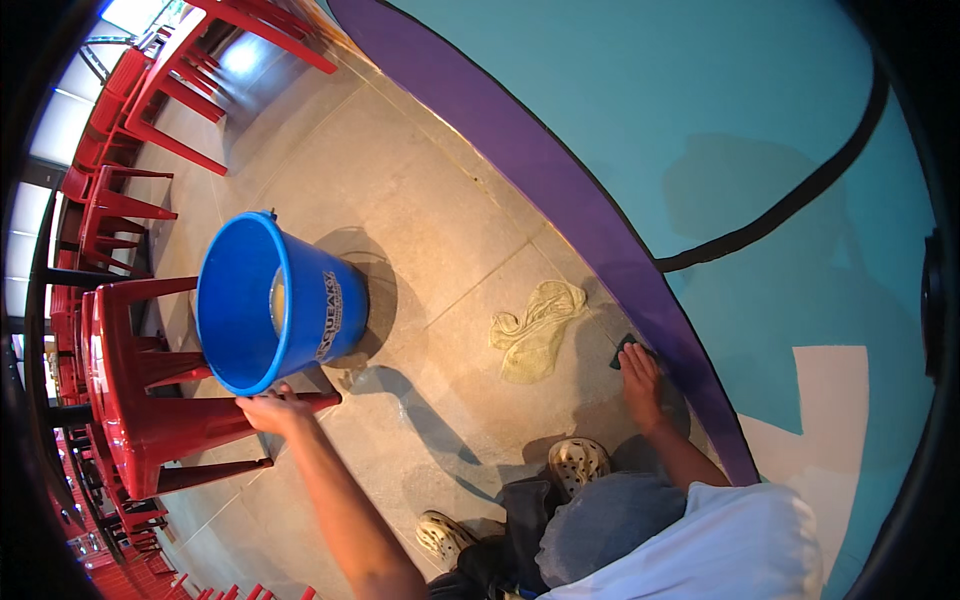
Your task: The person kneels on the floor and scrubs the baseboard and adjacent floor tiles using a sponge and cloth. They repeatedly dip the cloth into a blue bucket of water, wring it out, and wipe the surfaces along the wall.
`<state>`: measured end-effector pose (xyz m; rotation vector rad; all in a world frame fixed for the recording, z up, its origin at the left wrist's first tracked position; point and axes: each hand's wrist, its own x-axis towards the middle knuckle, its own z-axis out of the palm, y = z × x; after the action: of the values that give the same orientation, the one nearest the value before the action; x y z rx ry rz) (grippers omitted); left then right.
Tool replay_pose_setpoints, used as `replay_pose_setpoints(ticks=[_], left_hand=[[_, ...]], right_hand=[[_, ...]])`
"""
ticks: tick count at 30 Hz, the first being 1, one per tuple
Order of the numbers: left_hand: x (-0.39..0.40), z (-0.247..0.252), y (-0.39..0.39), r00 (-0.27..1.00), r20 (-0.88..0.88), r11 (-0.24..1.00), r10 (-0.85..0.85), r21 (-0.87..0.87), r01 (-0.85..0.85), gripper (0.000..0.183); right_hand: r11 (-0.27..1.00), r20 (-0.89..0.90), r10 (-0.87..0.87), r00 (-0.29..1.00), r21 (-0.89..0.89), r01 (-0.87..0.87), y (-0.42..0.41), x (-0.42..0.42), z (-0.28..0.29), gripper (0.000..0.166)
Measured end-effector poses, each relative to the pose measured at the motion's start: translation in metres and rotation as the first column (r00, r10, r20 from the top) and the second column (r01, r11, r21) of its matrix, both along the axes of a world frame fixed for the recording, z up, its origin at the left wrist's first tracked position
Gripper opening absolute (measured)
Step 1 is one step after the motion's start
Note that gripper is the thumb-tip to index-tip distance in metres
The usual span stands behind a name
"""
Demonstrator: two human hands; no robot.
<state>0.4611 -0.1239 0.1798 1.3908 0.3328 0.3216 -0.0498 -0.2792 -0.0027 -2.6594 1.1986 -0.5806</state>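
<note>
My left hand (274, 411) is at the near rim of a blue plastic bucket (322, 307), its fingers closed on the edge. A little pale liquid shows inside the bucket, and its side bears writing. My right hand (642, 382) presses a dark green scouring pad (621, 349) to the tiled floor (420, 210), right at the foot of the wall's purple band (570, 180). Between the hands a crumpled yellowish cloth (541, 330) lies on the tiles, nearer to my right hand and apart from it.
A red plastic stool (124, 382) stands beside the bucket, one leg passing behind my left hand. More red stools (124, 202) and a red table (169, 75) line the left. The turquoise painted wall (735, 97) rises on the right. My feet, in pale clogs (579, 459), are below.
</note>
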Motion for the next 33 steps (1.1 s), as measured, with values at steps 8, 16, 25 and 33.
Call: replay_pose_setpoints(ticks=[8,16,25,33], left_hand=[[-0.277,-0.111,-0.106,0.070,-0.360,-0.304,-0.930,0.864,0.402,0.047],[-0.206,-0.171,-0.099,0.163,-0.348,-0.349,-0.923,0.937,0.023,0.059],[-0.108,-0.166,-0.005,0.470,-0.234,-0.180,-0.851,0.971,0.157,0.043],[-0.113,-0.168,-0.013,0.426,-0.205,-0.141,-0.881,0.974,0.177,0.041]], right_hand=[[0.984,0.131,-0.031,0.991,0.179,0.007,-0.019,0.046,-0.004,0.042],[1.000,0.161,0.006,0.987,-0.004,-0.005,-0.094,0.154,-0.014,0.034],[0.989,0.004,-0.138,0.990,0.054,0.138,-0.052,0.092,-0.008,0.027],[0.993,-0.051,-0.070,0.996,0.096,0.075,-0.103,0.142,0.004,0.032]])
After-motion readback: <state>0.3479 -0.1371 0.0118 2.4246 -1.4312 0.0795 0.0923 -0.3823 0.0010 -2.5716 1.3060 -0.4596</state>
